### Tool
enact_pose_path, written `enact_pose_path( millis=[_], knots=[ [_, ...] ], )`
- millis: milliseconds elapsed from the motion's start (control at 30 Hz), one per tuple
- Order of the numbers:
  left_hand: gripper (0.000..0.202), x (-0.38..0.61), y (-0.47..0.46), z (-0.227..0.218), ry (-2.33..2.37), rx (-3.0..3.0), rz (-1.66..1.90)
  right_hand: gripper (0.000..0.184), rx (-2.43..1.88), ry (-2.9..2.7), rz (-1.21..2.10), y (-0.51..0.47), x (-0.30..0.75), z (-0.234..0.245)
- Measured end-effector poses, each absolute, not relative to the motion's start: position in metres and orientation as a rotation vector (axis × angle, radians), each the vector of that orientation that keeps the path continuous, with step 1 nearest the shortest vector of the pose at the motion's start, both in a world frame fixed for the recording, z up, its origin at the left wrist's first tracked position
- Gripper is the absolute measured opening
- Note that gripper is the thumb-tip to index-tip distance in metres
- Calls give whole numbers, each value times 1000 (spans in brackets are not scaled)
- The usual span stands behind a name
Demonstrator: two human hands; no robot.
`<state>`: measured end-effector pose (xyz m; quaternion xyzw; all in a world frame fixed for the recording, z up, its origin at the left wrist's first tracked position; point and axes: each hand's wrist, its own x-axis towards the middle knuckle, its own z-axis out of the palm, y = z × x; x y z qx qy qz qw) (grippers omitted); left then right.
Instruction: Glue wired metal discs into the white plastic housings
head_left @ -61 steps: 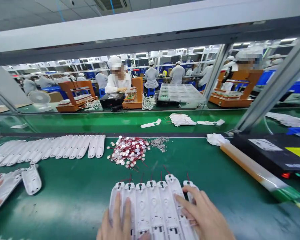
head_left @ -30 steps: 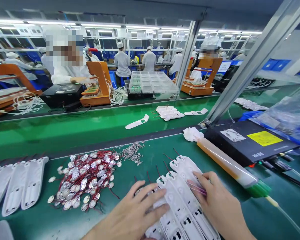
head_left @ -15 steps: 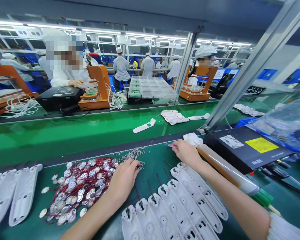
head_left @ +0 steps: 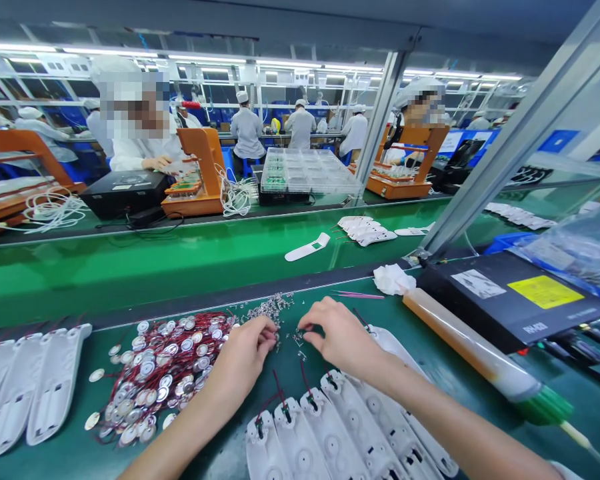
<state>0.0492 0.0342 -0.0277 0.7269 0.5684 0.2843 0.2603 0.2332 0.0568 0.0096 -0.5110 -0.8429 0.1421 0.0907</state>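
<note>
My left hand (head_left: 247, 350) is at the near edge of a heap of tiny metal parts (head_left: 270, 308), thumb and fingertips pinched together; whatever lies between them is too small to make out. Opposite it, my right hand (head_left: 337, 333) reaches over a few loose tiny parts (head_left: 299, 341), thumb and forefinger slightly apart. Pink tweezers (head_left: 360, 295) lie on the green bench beyond the right hand. Below both hands is a row of white plastic shells (head_left: 330, 433) with red wires at their upper ends. Beside my left forearm spreads a pile of silver discs with red wires (head_left: 165, 373).
More white shells (head_left: 55, 383) lie at the left. On the right are crumpled tissue (head_left: 394, 279), a large glue syringe (head_left: 470, 343) and a black control box (head_left: 510, 300). Beyond a green belt (head_left: 130, 267) carrying white parts, co-workers sit by orange fixtures (head_left: 205, 167). A metal post (head_left: 505, 133) slants at right.
My right hand has let go of the pink tweezers, which now lie on the bench, and moved left to the tiny parts. My left hand stays by the heap, its fingertips now pinched.
</note>
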Motion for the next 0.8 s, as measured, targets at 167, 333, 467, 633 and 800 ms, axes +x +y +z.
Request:
enact_pose_path(
  millis=[167, 333, 467, 633, 800],
  knots=[
    [12, 48, 35, -24, 1567, 1988, 806, 8, -1602, -2566, 432, 49, 221, 1],
    [12, 51, 41, -17, 1543, 1901, 878, 15, -1603, -2547, 432, 53, 223, 0],
    [6, 54, 43, -12, 1527, 1750, 942, 17, -1589, -2420, 527, 54, 227, 6],
    [9, 58, 39, -7, 1491, 1580, 1025, 11, -1534, -2140, 847, 49, 221, 9],
    [18, 61, 38, -1, 1454, 1491, 1090, 8, -1530, -1903, 1123, 48, 209, 5]
  ],
)
